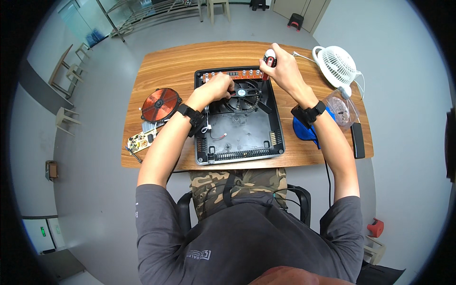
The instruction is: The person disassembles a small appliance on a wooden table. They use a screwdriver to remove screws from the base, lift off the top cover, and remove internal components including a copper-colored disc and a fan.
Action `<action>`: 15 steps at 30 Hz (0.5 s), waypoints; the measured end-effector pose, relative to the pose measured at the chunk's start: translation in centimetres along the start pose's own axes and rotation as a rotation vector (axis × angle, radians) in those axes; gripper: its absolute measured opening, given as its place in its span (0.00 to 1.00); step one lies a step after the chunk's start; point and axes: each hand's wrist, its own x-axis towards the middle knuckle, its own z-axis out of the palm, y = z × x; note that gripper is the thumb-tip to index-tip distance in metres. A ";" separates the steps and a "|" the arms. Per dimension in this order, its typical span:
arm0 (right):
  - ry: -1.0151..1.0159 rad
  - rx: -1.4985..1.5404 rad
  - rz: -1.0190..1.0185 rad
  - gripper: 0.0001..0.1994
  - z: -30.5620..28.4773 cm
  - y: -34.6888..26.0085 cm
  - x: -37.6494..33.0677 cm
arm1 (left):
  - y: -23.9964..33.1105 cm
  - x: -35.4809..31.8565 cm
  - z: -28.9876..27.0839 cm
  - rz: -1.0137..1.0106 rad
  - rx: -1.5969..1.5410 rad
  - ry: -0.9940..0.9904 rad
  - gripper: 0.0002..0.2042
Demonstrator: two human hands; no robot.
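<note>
A black plastic appliance housing lies open in front of me, its vented edge towards me. Inside its far half sits a black cooling fan with a pale round hub label. My left hand reaches over the left wall, its fingers closed at the fan's left side. In my right hand is a screwdriver with a red, black and white handle, held upright at the housing's far right corner. Its tip is hard to make out there. An orange circuit board with several round buttons runs along the far wall.
Left of the housing lie a copper coil disc and a yellowish circuit board. A white desk fan, a clear plastic container, a blue cloth-like item and a black box occupy the table's right side.
</note>
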 end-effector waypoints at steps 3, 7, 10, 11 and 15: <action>0.007 -0.001 -0.001 0.17 -0.2 -0.2 0.0 | 0.0 -0.1 0.0 0.005 0.001 0.008 0.14; 0.008 -0.011 -0.014 0.17 -0.4 -0.3 -0.1 | 0.5 -0.1 -0.4 0.007 0.010 -0.019 0.14; -0.010 -0.004 0.002 0.17 -0.2 -0.1 0.0 | 0.3 -0.1 -0.2 0.009 0.018 -0.007 0.14; -0.008 -0.002 0.003 0.17 -0.2 -0.1 0.0 | 0.2 -0.1 -0.1 0.014 0.015 -0.001 0.14; 0.000 -0.004 -0.001 0.17 -0.2 -0.2 -0.1 | 0.2 -0.1 -0.2 0.016 0.017 0.001 0.14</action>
